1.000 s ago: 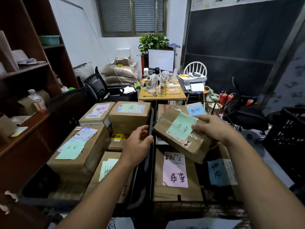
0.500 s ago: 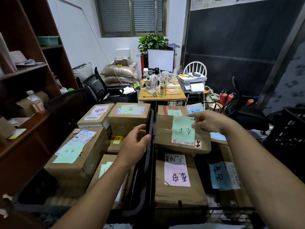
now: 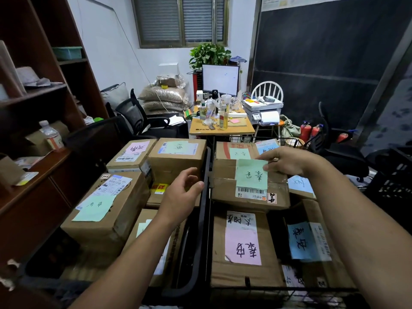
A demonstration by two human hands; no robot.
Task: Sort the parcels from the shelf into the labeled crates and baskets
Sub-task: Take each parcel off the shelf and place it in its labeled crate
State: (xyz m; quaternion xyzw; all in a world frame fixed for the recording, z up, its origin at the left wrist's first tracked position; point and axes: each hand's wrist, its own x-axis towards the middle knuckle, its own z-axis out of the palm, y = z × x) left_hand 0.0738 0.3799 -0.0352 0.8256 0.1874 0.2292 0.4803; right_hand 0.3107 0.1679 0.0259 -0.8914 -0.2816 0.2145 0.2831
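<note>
A brown cardboard parcel (image 3: 249, 197) with a green handwritten note (image 3: 252, 175) lies flat on other parcels in the wire basket (image 3: 267, 291) on the right. My right hand (image 3: 287, 163) holds its far right edge, thumb on the note's corner. My left hand (image 3: 180, 195) hovers with relaxed fingers and holds nothing, just left of the parcel above the rim of the black crate (image 3: 201, 241). That crate holds several labelled boxes (image 3: 107, 215). Below the parcel sit a pink-labelled box (image 3: 243, 241) and a blue-labelled box (image 3: 312, 241).
A dark wooden shelf (image 3: 33, 163) stands at the left with a water bottle (image 3: 51, 134) and small parcels. Behind the crates are a cluttered desk (image 3: 220, 128), office chairs, a printer (image 3: 263, 110) and a black crate (image 3: 392, 181) at the right.
My right hand has lowered the tilted green-noted parcel and laid it flat on the boxes in the wire basket. My left hand has stayed near the crate rim.
</note>
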